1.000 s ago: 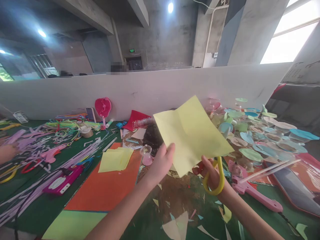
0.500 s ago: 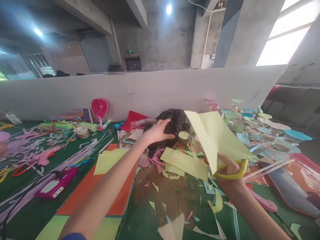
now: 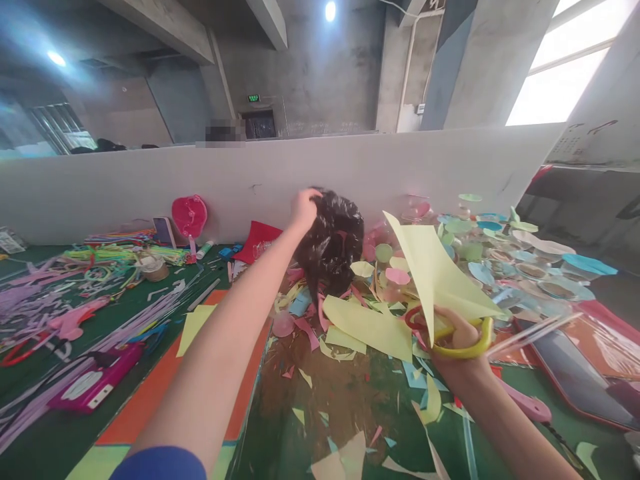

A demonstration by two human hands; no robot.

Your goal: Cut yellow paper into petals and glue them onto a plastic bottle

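Observation:
My left hand (image 3: 305,210) grips the upper left edge of a crumpled black plastic bag (image 3: 336,243), which it holds raised above paper scraps in the middle. My right hand (image 3: 457,337) is closed around yellow-handled scissors (image 3: 467,339) and a folded pale yellow sheet (image 3: 443,273). The scissors' blades are hidden. Just left of my right hand lies a long pale yellow paper piece (image 3: 370,325), with pink, blue and yellow offcuts around it.
Orange sheets (image 3: 145,393) and a magenta device (image 3: 97,380) lie at the left, near purple strips and pipe cleaners. Many round paper-topped cups (image 3: 543,270) crowd the right. A white partition (image 3: 240,180) stands behind. A dark tablet-like object (image 3: 575,373) rests at the right.
My left hand, open above the bag before, has closed on it and lifted it up, uncovering scraps and cups beneath and behind. My right hand still holds the scissors and sheet. The view has shifted slightly.

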